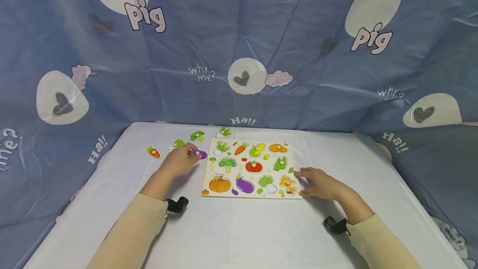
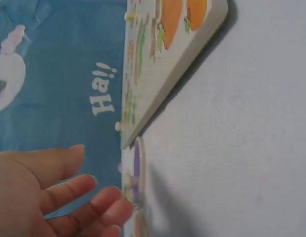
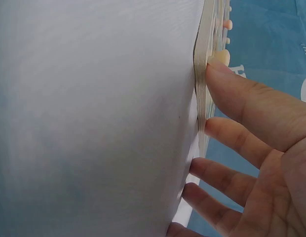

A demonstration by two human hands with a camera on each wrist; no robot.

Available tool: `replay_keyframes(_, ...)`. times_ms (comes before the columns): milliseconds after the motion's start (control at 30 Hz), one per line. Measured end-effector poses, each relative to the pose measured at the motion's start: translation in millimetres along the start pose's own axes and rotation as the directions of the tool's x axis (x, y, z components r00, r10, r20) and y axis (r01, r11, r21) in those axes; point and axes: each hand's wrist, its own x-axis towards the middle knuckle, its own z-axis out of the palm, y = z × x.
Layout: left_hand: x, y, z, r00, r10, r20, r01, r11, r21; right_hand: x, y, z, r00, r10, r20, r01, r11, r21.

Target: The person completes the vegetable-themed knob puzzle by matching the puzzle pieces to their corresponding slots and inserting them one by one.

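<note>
A wooden puzzle board (image 1: 235, 194) with vegetable pictures lies on the table. My left hand (image 1: 181, 161) hovers at a purple eggplant piece (image 1: 202, 155), left of the board. In the left wrist view, the left fingers (image 2: 74, 197) are loosely bent beside the piece's knob (image 2: 129, 181), not closed round it. At the board's right edge is my right hand (image 1: 317, 182), its fingers spread. The right thumb (image 3: 227, 81) touches the board's edge (image 3: 200, 74) in the right wrist view, near a mushroom piece (image 1: 287, 182).
Loose pieces lie left of and behind the board: a carrot (image 1: 153, 152), a cabbage (image 1: 175, 144), a broccoli (image 1: 197, 136) and a white radish (image 1: 224, 132). A white cloth (image 1: 239, 235) covers the table. Blue printed fabric (image 1: 209, 103) hangs behind.
</note>
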Motion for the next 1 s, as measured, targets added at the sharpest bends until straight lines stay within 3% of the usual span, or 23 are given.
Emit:
replay_keyframes(167, 8.8, -8.0, 3.3, 0.998, -0.014, -0.056, 0.009, 0.997, -0.076, 2.3, -1.5, 1.3, 1.0, 0.014, 0.003, -0.015, 1.0, 0.011)
replay_keyframes(333, 13.7, -15.4, 12.1, 0.99, -0.02, -0.142, 0.007, 0.996, -0.089, 3.4, -2.2, 3.4, 1.0, 0.015, 0.004, -0.016, 1.0, 0.011)
replay_keyframes(533, 18.9, -13.8, 22.2, 0.979, -0.064, -0.196, 0.05, 0.996, -0.073, 0.8, 0.3, 2.5, 1.0, 0.011, 0.002, -0.011, 1.0, 0.009)
replay_keyframes(1000, 30.6, -9.5, 29.7, 0.976, -0.116, -0.184, 0.123, 0.992, 0.027, -0.2, -0.9, -1.1, 1.0, -0.007, -0.001, 0.007, 1.0, 0.024)
